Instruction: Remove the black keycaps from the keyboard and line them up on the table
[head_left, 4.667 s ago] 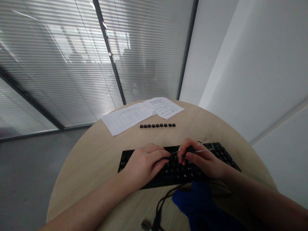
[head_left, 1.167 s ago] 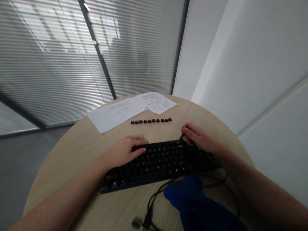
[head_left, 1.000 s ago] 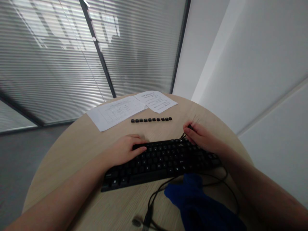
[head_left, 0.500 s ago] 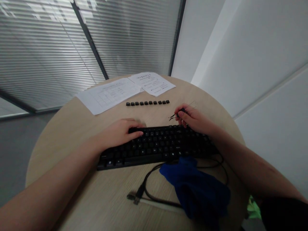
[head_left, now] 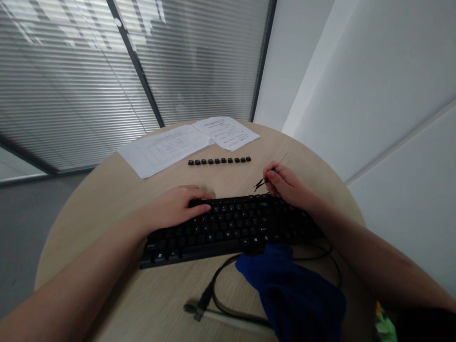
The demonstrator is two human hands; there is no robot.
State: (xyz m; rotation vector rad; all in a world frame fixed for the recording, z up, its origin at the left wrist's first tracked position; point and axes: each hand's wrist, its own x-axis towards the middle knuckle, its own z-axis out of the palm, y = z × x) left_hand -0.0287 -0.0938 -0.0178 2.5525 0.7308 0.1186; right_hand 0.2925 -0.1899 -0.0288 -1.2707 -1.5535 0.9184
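A black keyboard [head_left: 213, 228] lies across the round table. My left hand [head_left: 178, 204] grips its far edge toward the left, the thumb on the top keys and the fingers behind the edge. Above the keyboard's far right part, my right hand [head_left: 283, 183] is closed around a keycap puller [head_left: 262, 182] with a dark handle. Its dark prongs point left and down, apart from the keys, while thin wires stick out behind the hand. Beyond the keyboard, several black keycaps [head_left: 217, 161] stand in one row. Under my right hand and forearm, part of the keyboard is hidden.
Two printed paper sheets [head_left: 167, 148] lie at the table's far side. A blue cloth [head_left: 292, 289] is bunched in front of the keyboard. Beside it are a looped black USB cable [head_left: 215, 289] and a brush with a pale handle [head_left: 235, 319]. Blinds and a white wall stand beyond the table.
The view has tilted up a little, so the table's things sit lower. In my right hand the keycap puller has turned slightly. My left hand keeps its grip on the keyboard.
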